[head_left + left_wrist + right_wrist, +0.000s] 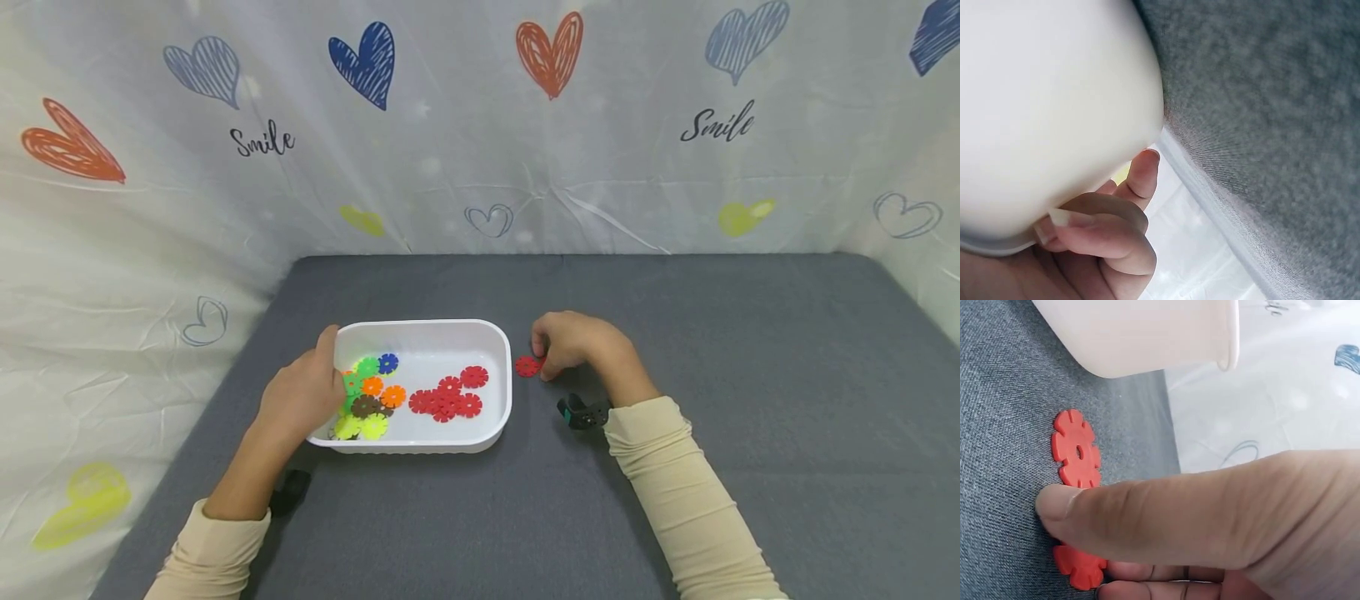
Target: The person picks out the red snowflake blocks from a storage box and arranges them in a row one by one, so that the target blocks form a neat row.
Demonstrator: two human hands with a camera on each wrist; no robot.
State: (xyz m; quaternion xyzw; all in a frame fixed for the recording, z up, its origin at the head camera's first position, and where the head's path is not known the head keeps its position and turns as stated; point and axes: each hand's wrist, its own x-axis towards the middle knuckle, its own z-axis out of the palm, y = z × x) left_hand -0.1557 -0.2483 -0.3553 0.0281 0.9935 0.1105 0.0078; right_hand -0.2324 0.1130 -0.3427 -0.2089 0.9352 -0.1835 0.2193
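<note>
At the left end of the white plastic tray (442, 343), the left hand (303, 387) grips the rim, fingers curled against the outer wall. Just off the right end, the right hand (581, 342) pinches one red flower disc (1082, 570) between thumb and fingers, with a second red disc (1079, 449) beside it over the grey cloth (750, 375). Both look thin, light, stiff and slightly slippery; notched edges should offer the surest hold. The thumb hides where they meet, so whether they interlock I cannot tell

Gripping white tray (1054, 100) by rim (999, 249) with left hand (1107, 247), with gray fabric (1266, 125) beside tray and pale sheet (1191, 247) beyond.
</note>
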